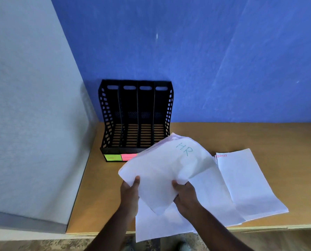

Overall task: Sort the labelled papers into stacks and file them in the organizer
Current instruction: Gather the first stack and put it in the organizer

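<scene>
HR papers (162,165): held above surface (223,136), long axis slanting away-right; left hand (130,193) and right hand (184,192) each pinch near edge. Organizer (135,120), 4 slots, stands just beyond, ahead-left; green tab (112,157) at leftmost slot, nearer left hand. Finance pile (247,182) lies flat to right.

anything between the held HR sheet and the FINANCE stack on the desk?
Head view: one more white paper stack lies between the HR sheet, held by both hands, and the FINANCE stack. The HR sheet's right edge overlaps it.
</scene>
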